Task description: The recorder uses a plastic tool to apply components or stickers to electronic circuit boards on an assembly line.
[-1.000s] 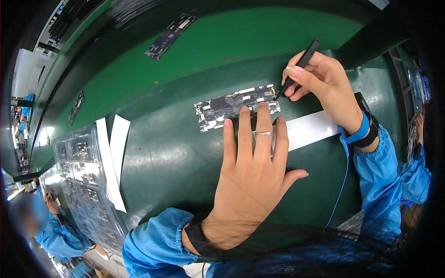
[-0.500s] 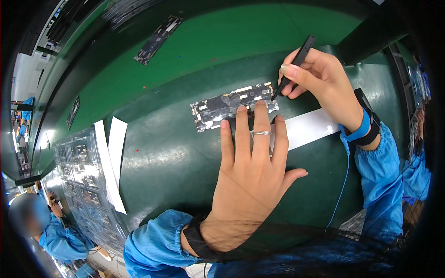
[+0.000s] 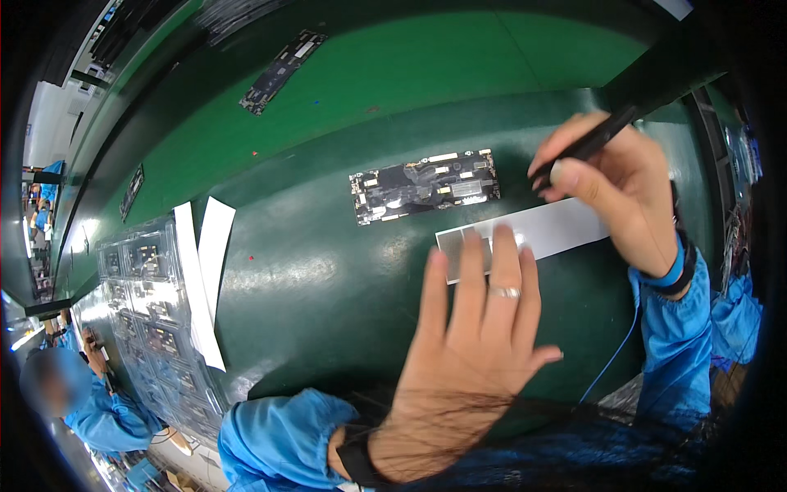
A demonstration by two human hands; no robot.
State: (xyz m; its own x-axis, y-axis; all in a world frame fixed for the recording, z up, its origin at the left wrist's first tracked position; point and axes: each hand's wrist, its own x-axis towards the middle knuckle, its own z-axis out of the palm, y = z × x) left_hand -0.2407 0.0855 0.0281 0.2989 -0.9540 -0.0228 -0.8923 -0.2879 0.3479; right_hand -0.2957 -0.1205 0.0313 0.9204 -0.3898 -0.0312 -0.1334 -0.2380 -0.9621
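Observation:
A long dark circuit board (image 3: 425, 185) lies flat on the green mat (image 3: 328, 279), with nothing touching it. My left hand (image 3: 475, 328) hovers flat with fingers spread, a ring on one finger, its fingertips over the left end of a white strip (image 3: 541, 234) just below the board. My right hand (image 3: 615, 180) grips a black pen-like tool (image 3: 586, 143) to the right of the board, its tip pointing down-left near the board's right end.
Two white strips (image 3: 201, 271) lie at the left beside clear trays of small parts (image 3: 139, 312). Another circuit board (image 3: 280, 70) lies farther up the green belt. A person in blue (image 3: 90, 402) sits at lower left. Blue wrist cord (image 3: 619, 353) hangs at right.
My left hand has slid off the board, down and toward me. My right hand with the tool has drawn back to the right, away from the board's edge.

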